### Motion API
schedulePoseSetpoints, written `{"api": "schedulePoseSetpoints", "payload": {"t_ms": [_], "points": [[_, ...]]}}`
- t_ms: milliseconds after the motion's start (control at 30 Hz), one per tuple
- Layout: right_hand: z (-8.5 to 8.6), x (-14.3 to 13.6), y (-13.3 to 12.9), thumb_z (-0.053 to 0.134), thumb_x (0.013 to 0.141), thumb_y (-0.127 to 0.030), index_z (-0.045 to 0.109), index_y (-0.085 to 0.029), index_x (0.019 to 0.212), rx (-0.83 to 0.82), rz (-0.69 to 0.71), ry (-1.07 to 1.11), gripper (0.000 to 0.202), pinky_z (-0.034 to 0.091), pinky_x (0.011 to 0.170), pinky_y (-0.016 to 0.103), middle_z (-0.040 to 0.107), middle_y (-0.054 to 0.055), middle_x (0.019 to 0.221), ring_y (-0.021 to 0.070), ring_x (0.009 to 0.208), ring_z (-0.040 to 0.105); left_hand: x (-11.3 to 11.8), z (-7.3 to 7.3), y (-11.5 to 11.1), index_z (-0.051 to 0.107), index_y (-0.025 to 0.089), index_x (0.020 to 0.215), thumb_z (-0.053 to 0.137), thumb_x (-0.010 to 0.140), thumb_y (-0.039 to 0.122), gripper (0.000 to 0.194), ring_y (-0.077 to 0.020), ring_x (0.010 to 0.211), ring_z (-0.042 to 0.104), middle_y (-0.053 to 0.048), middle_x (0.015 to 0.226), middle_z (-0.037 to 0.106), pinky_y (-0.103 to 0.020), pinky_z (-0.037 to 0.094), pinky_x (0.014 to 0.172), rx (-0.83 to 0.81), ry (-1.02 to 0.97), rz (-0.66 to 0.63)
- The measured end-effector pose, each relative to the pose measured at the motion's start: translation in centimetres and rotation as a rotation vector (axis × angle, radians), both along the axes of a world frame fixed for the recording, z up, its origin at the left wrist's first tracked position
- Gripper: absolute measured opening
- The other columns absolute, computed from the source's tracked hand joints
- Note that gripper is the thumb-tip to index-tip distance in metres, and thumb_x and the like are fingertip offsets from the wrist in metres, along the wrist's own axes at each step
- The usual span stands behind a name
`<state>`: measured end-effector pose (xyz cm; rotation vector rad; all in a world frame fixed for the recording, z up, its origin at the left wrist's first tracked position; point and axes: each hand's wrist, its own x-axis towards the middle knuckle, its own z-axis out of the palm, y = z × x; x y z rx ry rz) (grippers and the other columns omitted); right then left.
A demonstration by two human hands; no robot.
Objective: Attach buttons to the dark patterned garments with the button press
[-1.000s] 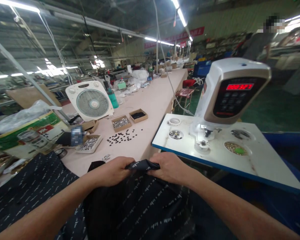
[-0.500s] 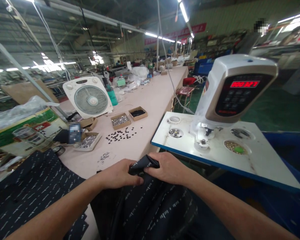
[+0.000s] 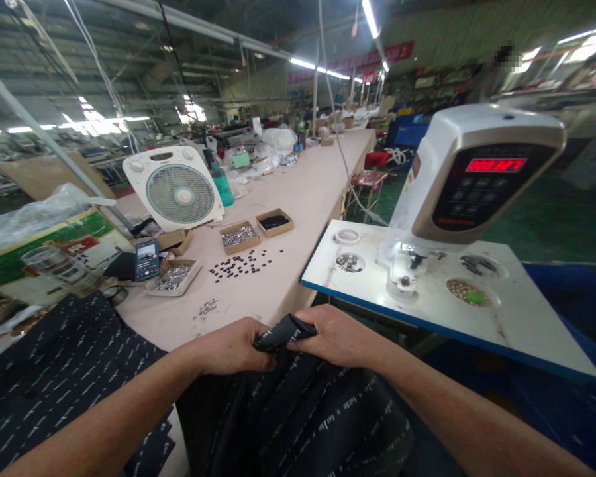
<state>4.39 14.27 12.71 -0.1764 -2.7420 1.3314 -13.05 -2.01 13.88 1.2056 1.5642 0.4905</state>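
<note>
A black fabric with white lettering hangs in front of me, its upper edge folded between both hands. My left hand is closed on the left part of that fold, thumb on the near side. On the right part, my right hand pinches the same fabric, a short stretch of it showing between the hands. Beyond my right hand stands a snap press machine with a red display, on a white board with a blue edge. More dark patterned fabric lies at the left.
On the long table are black snap pieces, loose metal parts, a box of metal parts, a box of black parts and another tray. A white fan and a phone stand behind.
Both hands keep hold of the fabric; my left hand has shifted slightly left and the fold between the hands shows a little wider. The view has moved slightly.
</note>
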Motion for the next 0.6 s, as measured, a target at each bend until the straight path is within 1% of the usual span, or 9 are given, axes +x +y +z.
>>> {"api": "schedulePoseSetpoints", "payload": {"t_ms": [133, 233, 300, 367, 433, 467, 500, 533, 600], "points": [[-0.2, -0.1, -0.1, 0.073, 0.084, -0.025, 0.067, -0.018, 0.079, 0.015, -0.007, 0.017, 0.010, 0.034, 0.061, 0.022, 0.065, -0.004, 0.073, 0.0133, 0.071, 0.059, 0.3, -1.0, -0.2, 0.066, 0.014, 0.078, 0.063, 0.075, 0.030, 0.016, -0.0102, 0.060, 0.039, 0.005, 0.064, 0.050, -0.023, 0.031, 0.059, 0.035, -0.028, 0.060], [0.0, 0.3, -0.2, 0.072, 0.084, -0.028, 0.062, -0.018, 0.071, 0.057, -0.028, -0.002, 0.019, 0.033, 0.060, 0.023, 0.062, -0.004, 0.069, 0.0133, 0.068, 0.057, 1.2, -2.0, -0.3, 0.061, 0.015, 0.075, 0.059, 0.075, 0.025, 0.011, -0.0098, 0.060, 0.038, 0.006, 0.064, 0.045, -0.023, 0.030, 0.057, 0.109, -0.065, 0.104], [0.4, 0.8, 0.1, 0.074, 0.082, -0.028, 0.063, -0.018, 0.071, 0.079, -0.038, -0.054, 0.018, 0.035, 0.060, 0.023, 0.062, -0.004, 0.068, 0.0139, 0.067, 0.057, 2.1, -3.0, -0.4, 0.059, 0.016, 0.075, 0.056, 0.073, 0.022, 0.006, -0.0096, 0.060, 0.038, 0.006, 0.064, 0.044, -0.023, 0.029, 0.056, 0.165, -0.044, 0.128], [1.0, 1.3, 0.6, 0.080, 0.075, -0.027, 0.069, -0.020, 0.082, 0.084, -0.026, -0.099, 0.014, 0.039, 0.065, 0.024, 0.067, -0.003, 0.077, 0.0164, 0.074, 0.061, 3.1, -4.2, -0.5, 0.058, 0.017, 0.074, 0.056, 0.072, 0.020, 0.004, -0.0101, 0.059, 0.041, 0.005, 0.065, 0.047, -0.023, 0.028, 0.054, 0.230, 0.094, 0.165], [1.7, 1.5, 1.2, 0.087, 0.067, -0.028, 0.072, -0.024, 0.103, 0.053, 0.011, -0.115, 0.039, 0.045, 0.078, 0.026, 0.072, -0.001, 0.098, 0.0207, 0.090, 0.065, 4.1, -5.7, -0.4, 0.058, 0.018, 0.073, 0.057, 0.073, 0.023, 0.005, -0.0120, 0.062, 0.049, 0.004, 0.069, 0.055, -0.024, 0.028, 0.054, 0.297, 0.288, 0.200], [2.0, 1.3, 1.5, 0.088, 0.066, -0.030, 0.072, -0.026, 0.111, 0.028, 0.021, -0.107, 0.048, 0.046, 0.085, 0.028, 0.072, 0.000, 0.108, 0.0226, 0.098, 0.065, 4.6, -6.5, -0.3, 0.059, 0.018, 0.075, 0.057, 0.075, 0.023, 0.006, -0.0133, 0.065, 0.053, 0.002, 0.073, 0.061, -0.024, 0.029, 0.054, 0.329, 0.357, 0.206], [2.2, 0.9, 1.6, 0.087, 0.067, -0.032, 0.071, -0.027, 0.115, 0.001, 0.016, -0.094, 0.051, 0.046, 0.090, 0.029, 0.072, 0.001, 0.113, 0.0235, 0.103, 0.064, 5.1, -7.4, 0.0, 0.061, 0.019, 0.077, 0.056, 0.076, 0.023, 0.006, -0.0150, 0.068, 0.058, 0.001, 0.078, 0.065, -0.024, 0.032, 0.056, 0.360, 0.411, 0.197], [2.3, 0.2, 1.6, 0.085, 0.070, -0.032, 0.071, -0.027, 0.115, -0.026, -0.003, -0.077, 0.047, 0.046, 0.091, 0.029, 0.072, 0.001, 0.113, 0.0234, 0.104, 0.065, 5.6, -8.4, 0.4, 0.062, 0.019, 0.081, 0.057, 0.076, 0.022, 0.008, -0.0172, 0.074, 0.062, 0.000, 0.084, 0.069, -0.025, 0.036, 0.059, 0.397, 0.461, 0.176], [1.9, -1.8, 1.4, 0.076, 0.079, -0.031, 0.074, -0.025, 0.107, -0.061, -0.069, -0.038, 0.029, 0.048, 0.086, 0.028, 0.074, 0.001, 0.103, 0.0210, 0.096, 0.066, 6.5, -10.3, 1.7, 0.065, 0.019, 0.089, 0.063, 0.073, 0.024, 0.017, -0.0230, 0.087, 0.066, -0.004, 0.096, 0.072, -0.028, 0.044, 0.069, 0.433, 0.540, 0.077]]}}
